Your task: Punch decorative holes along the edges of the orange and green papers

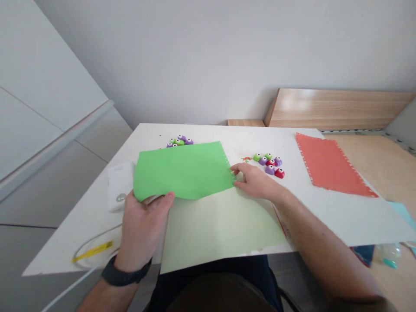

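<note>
A green sheet of paper (185,169) is raised at an angle over a pale sheet (224,227) on the white table. My left hand (144,221) grips its near left corner, thumb on top and fingers underneath. At the right edge, which has a row of small punched holes, my right hand (251,178) is closed with thumb and fingertips on the paper. Just beyond that hand are several small craft punches (270,162) in green, purple and red, with colored paper bits (247,159) beside them. More punches (180,139) are partly hidden behind the green sheet.
A red paper sheet (334,167) with notched edges lies at the right of the table. At left are a white box-like item (117,186) and a cable with a yellow tag (94,251). White cabinets (42,108) flank the left side; a wooden headboard (338,108) stands behind right.
</note>
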### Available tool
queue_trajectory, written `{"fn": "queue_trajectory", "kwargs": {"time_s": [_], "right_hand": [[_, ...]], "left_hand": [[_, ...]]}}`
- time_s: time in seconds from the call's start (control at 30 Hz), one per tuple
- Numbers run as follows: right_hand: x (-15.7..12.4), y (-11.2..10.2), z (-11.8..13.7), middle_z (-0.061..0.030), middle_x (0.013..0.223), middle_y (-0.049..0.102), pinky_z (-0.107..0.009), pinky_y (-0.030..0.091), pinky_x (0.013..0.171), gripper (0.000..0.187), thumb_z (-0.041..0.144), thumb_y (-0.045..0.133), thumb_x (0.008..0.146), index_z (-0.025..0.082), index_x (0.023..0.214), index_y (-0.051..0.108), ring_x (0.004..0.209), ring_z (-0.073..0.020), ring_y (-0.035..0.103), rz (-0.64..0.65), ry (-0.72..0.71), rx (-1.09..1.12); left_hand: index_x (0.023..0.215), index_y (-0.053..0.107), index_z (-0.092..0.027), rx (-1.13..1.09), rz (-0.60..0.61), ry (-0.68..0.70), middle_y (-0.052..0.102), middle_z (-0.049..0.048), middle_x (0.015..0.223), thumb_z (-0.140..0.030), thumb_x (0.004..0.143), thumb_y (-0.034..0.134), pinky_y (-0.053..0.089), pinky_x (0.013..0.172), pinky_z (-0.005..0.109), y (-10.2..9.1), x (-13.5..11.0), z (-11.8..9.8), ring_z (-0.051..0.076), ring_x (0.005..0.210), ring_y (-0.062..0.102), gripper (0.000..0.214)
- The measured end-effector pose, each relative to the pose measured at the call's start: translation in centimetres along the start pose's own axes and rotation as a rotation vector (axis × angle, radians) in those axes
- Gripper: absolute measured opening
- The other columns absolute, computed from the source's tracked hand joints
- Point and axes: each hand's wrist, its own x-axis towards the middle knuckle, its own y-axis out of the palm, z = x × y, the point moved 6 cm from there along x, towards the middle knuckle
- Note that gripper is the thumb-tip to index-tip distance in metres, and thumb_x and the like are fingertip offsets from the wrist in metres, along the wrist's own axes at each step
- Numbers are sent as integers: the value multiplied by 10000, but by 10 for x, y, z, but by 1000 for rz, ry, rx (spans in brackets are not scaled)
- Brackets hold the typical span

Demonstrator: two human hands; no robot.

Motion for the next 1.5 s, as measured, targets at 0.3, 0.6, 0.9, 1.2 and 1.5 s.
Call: {"fn": "queue_trajectory", "kwargs": {"time_s": [0.3, 0.6, 0.9, 1.2, 1.5], "right_hand": [[0, 3, 2, -113, 1219, 707, -322, 484, 875, 390, 204, 683, 887, 160, 1273, 651, 909, -187, 652, 7, -26, -19], [-2, 5, 5, -106, 1241, 698, -331, 499, 851, 383, 198, 671, 880, 182, 1263, 665, 860, -179, 658, 6, -51, -14], [-2, 6, 6, -111, 1260, 689, -333, 503, 799, 371, 288, 666, 916, 186, 1272, 647, 855, -187, 661, 21, -43, -17], [-2, 4, 10, -120, 1253, 673, -346, 500, 821, 391, 392, 634, 955, 200, 1295, 618, 944, -215, 662, 38, -1, -33], [1, 7, 7, -121, 1247, 679, -351, 498, 837, 406, 392, 646, 947, 190, 1299, 628, 952, -220, 660, 21, 10, -77]], "left_hand": [[1133, 718, -202, -35, 245, -248, 780, 104, 1133, -510, 831, 792, 624, 598, 307, 41, 2, 3, 261, 897, 766, 438], [960, 709, -114, -153, 212, -438, 768, 162, 1062, -390, 825, 769, 512, 413, 222, 60, 21, 0, 212, 703, 768, 313], [725, 706, -144, 18, 263, -422, 741, 104, 627, -450, 878, 670, 439, 382, 271, 62, 31, -5, 177, 422, 620, 344], [692, 695, -201, 173, 84, 148, 727, 21, 635, -470, 946, 633, 520, 592, 277, 35, 65, -61, 161, 542, 655, 375], [911, 688, -149, -572, -112, 220, 745, 47, 843, -423, 832, 784, 531, 494, 263, 10, 113, -62, 174, 647, 706, 301]]}}
